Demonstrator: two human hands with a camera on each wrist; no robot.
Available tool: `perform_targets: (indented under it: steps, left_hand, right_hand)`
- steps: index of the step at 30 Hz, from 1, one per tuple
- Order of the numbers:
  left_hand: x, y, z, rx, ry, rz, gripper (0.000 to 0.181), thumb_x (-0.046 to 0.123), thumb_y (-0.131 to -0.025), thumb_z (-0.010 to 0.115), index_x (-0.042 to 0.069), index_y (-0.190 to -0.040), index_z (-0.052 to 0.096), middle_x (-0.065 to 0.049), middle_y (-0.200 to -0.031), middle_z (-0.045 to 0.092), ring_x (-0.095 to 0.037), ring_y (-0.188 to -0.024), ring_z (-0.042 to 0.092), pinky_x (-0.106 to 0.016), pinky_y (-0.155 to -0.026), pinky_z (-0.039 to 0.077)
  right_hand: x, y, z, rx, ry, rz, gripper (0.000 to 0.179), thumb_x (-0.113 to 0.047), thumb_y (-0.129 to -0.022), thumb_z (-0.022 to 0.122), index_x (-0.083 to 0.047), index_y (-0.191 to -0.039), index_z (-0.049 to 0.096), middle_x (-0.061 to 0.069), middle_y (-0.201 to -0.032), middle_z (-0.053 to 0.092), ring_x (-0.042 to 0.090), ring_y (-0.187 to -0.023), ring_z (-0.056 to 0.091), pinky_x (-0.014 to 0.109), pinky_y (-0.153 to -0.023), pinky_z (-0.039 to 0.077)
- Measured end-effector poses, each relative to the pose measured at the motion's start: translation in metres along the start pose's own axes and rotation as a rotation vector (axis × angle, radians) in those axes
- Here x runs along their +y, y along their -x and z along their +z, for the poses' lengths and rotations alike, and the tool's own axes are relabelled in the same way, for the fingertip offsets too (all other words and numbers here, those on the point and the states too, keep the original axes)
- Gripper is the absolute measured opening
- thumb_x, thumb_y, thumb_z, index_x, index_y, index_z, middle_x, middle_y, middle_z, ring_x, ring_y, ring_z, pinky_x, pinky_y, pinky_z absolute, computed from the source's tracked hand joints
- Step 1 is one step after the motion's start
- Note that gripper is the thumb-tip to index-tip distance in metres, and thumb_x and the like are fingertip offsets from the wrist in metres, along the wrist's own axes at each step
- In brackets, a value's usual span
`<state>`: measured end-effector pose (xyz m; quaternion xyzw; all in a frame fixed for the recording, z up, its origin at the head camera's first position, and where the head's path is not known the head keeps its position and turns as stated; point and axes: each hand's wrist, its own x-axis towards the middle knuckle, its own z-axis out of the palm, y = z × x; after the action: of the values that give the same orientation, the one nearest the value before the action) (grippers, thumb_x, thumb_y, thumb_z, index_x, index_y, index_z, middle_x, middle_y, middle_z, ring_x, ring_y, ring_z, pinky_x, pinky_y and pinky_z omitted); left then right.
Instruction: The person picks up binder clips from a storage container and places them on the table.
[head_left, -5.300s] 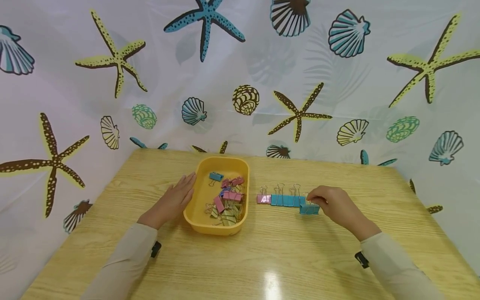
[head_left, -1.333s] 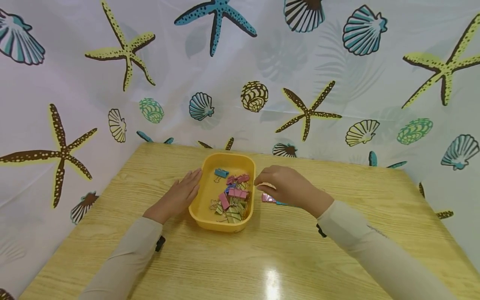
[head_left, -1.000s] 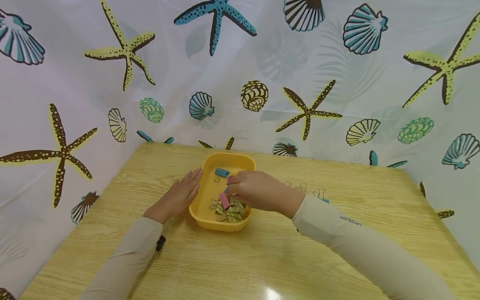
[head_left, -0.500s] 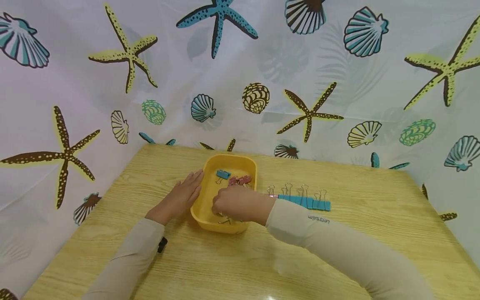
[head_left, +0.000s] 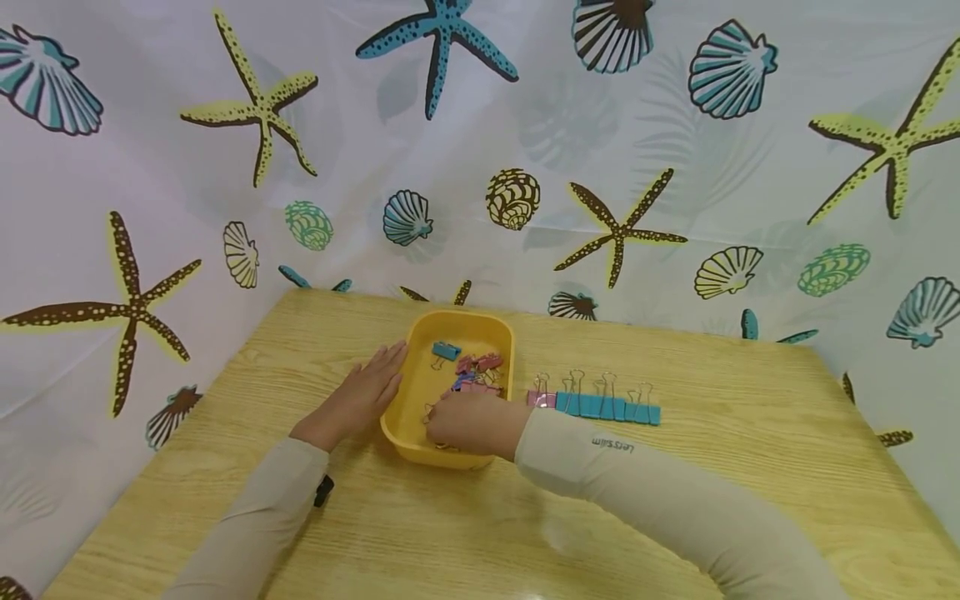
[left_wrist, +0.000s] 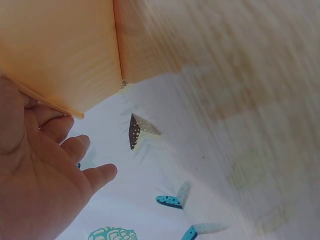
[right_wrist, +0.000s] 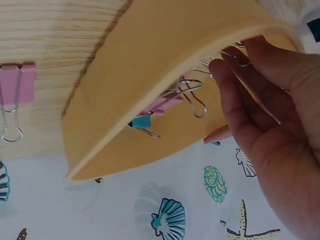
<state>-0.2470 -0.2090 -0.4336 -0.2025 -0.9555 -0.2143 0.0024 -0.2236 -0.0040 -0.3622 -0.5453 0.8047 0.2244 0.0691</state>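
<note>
A yellow plastic box (head_left: 438,457) holds several binder clips. My left hand (head_left: 358,404) rests against its left side, fingers extended; the left wrist view shows fingertips at the rim. My right hand (head_left: 468,423) reaches down into the front of the box. In the right wrist view its thumb and fingers (right_wrist: 225,82) are among wire clip handles (right_wrist: 192,95); whether they pinch a clip cannot be told, as the rim hides part. Pink clips (head_left: 489,361) and a blue clip (head_left: 446,350) lie farther back inside. The green clips seen earlier are mostly covered by the hand.
Right of the box, a pink binder clip (head_left: 542,399) and several blue binder clips (head_left: 600,406) stand side by side in a row, wire handles up. The wooden table (head_left: 720,383) ends at a patterned cloth (head_left: 457,250) behind.
My right hand earlier held a blue binder clip at the row's right end. That clip now stands in the row, and the hand has moved left into the box. My left hand stays.
</note>
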Motion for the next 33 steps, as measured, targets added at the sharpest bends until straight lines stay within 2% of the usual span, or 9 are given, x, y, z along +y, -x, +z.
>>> perform_targets:
  steps: [6, 12, 17, 25, 33]
  left_hand:
    - [0.001, 0.001, 0.0, 0.008, 0.0, 0.007, 0.052, 0.023, -0.106, 0.033, 0.002, -0.152, 0.02, -0.011, -0.159, 0.017, -0.036, -0.145, 0.016, -0.065, -0.11, 0.015]
    - [0.002, 0.001, -0.001, -0.001, 0.005, 0.007, 0.052, 0.023, -0.106, 0.032, 0.002, -0.153, 0.019, -0.011, -0.159, 0.016, -0.036, -0.145, 0.015, -0.065, -0.11, 0.014]
    - [0.002, 0.001, -0.001, -0.004, 0.007, 0.002, 0.052, 0.023, -0.107, 0.032, 0.002, -0.153, 0.019, -0.012, -0.159, 0.016, -0.037, -0.145, 0.015, -0.065, -0.11, 0.014]
    - [0.003, 0.0, -0.002, -0.005, 0.003, -0.005, 0.053, 0.023, -0.107, 0.032, 0.003, -0.153, 0.018, -0.011, -0.159, 0.016, -0.036, -0.145, 0.015, -0.065, -0.111, 0.014]
    - [0.002, 0.001, -0.001, -0.009, 0.007, -0.005, 0.053, 0.023, -0.106, 0.033, 0.003, -0.153, 0.018, -0.01, -0.16, 0.015, -0.035, -0.146, 0.014, -0.064, -0.111, 0.015]
  right_hand:
    - [0.001, 0.0, 0.006, 0.028, -0.015, -0.006, 0.011, -0.016, -0.094, 0.061, -0.019, -0.092, 0.072, -0.007, -0.097, 0.068, 0.008, -0.084, 0.061, 0.02, -0.075, 0.049]
    - [0.002, 0.0, 0.004, 0.006, -0.018, 0.02, 0.012, -0.015, -0.095, 0.06, -0.019, -0.092, 0.071, -0.006, -0.094, 0.068, 0.009, -0.079, 0.059, 0.021, -0.07, 0.05]
    - [0.003, -0.001, 0.004, 0.004, -0.015, 0.028, 0.011, -0.013, -0.093, 0.062, -0.018, -0.087, 0.069, -0.006, -0.085, 0.065, 0.009, -0.071, 0.053, 0.021, -0.062, 0.046]
    - [0.009, 0.004, 0.002, 0.079, -0.089, -0.003, 0.009, -0.013, -0.092, 0.064, -0.017, -0.086, 0.07, -0.007, -0.084, 0.066, 0.007, -0.067, 0.05, 0.019, -0.061, 0.042]
    - [0.012, 0.01, 0.001, 0.119, -0.215, 0.008, 0.012, -0.011, -0.09, 0.067, -0.015, -0.08, 0.069, -0.008, -0.081, 0.064, 0.007, -0.065, 0.046, 0.017, -0.057, 0.038]
